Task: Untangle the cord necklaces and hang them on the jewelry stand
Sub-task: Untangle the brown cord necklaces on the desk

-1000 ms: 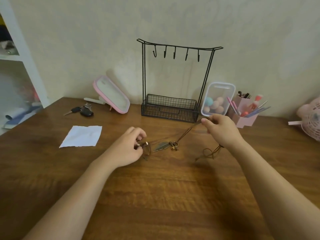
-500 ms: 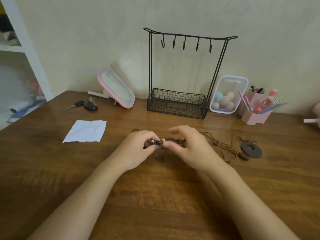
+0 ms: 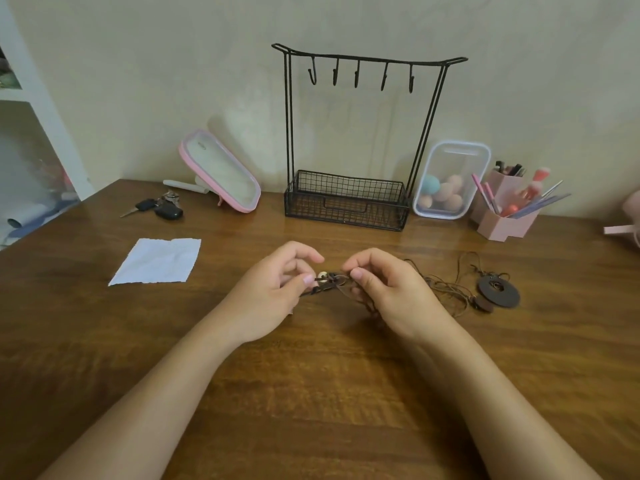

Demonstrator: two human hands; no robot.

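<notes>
Your left hand (image 3: pixel 273 292) and right hand (image 3: pixel 391 296) meet over the middle of the table (image 3: pixel 311 393), thumbs facing each other. Left grip: thumb and fingertips pinched on the tangled cord necklaces (image 3: pixel 330 281), just beside a pale ring bead (image 3: pixel 323 276). Right grip: thumb and curled fingers clamped on the same tangle from its 3 o'clock side. Loose brown cord trails from your right hand toward 3 o'clock, lying on the table and ending at a dark disc pendant (image 3: pixel 498 292). Jewelry stand (image 3: pixel 346 209) upright at 12 o'clock from your hands, by the wall, well apart from the cords. White paper (image 3: pixel 156 261) at 9 o'clock; keys (image 3: pixel 162 207) and pink mirror (image 3: pixel 221 171) toward 10–11 o'clock; clear box (image 3: pixel 450 181) of sponges and pink brush holder (image 3: pixel 502 220) toward 1–2 o'clock
</notes>
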